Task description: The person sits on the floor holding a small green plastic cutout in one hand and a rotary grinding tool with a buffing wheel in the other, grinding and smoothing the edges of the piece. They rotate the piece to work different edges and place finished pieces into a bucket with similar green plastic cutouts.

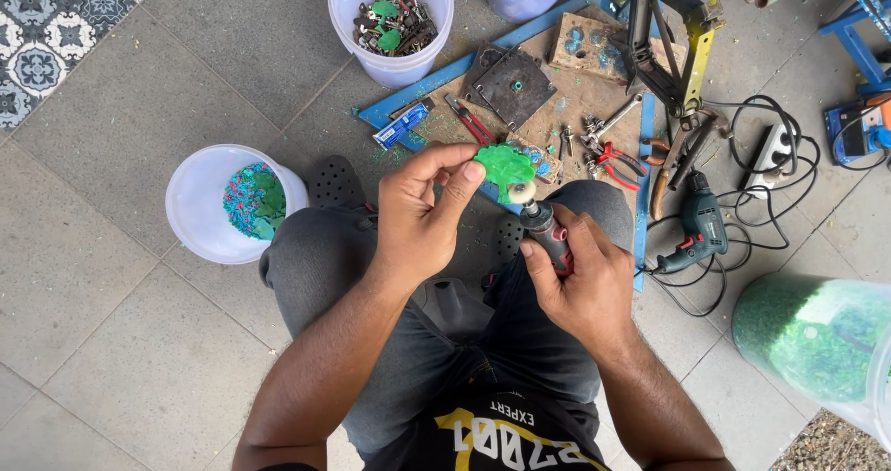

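Left hand (418, 216) pinches the small green plastic piece (504, 165) by its edge, seemingly light and stiff, against the rotary tool (548, 232) gripped tight in the right hand (585, 281).

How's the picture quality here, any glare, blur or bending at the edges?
Head view: soft, even daylight with faint shadows and no harsh glare; the left hand, green plastic piece and right hand on the rotary tool look sharp; wide-angle bending shows toward the edges, and the green-filled tub at lower right looks soft.
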